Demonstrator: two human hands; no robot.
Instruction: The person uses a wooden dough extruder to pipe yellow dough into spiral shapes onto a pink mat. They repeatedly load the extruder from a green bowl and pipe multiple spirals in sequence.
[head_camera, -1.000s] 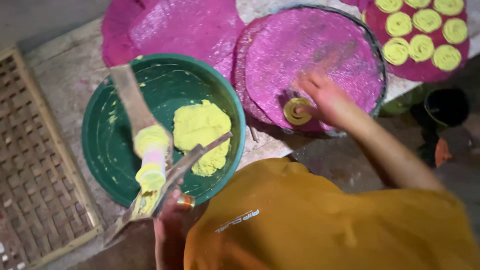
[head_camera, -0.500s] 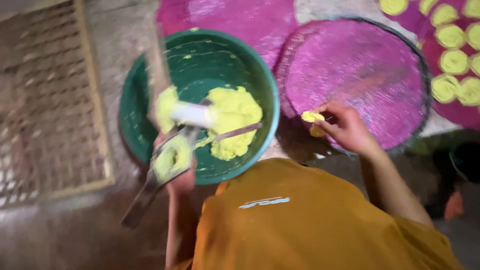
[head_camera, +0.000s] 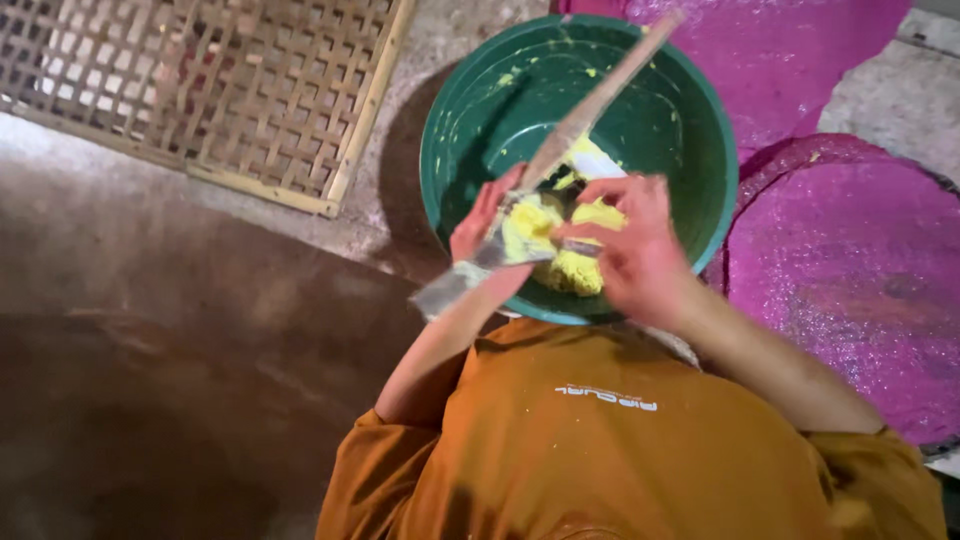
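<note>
Both hands meet at frame centre over the green basin (head_camera: 690, 110): left hand (head_camera: 480, 215) grips the flat blade (head_camera: 590, 105), its long axis running upper-right, while right hand (head_camera: 635, 245) pinches yellow dough (head_camera: 575, 270) just beside it.

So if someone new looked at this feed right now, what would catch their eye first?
Probably the green basin at top centre, holding bright yellow dough. Both hands meet over it: the left hand grips a long flat blade smeared with dough, and the right hand works dough at it. Next, the glittery pink round tray at the right and the woven bamboo lattice at top left.
</note>
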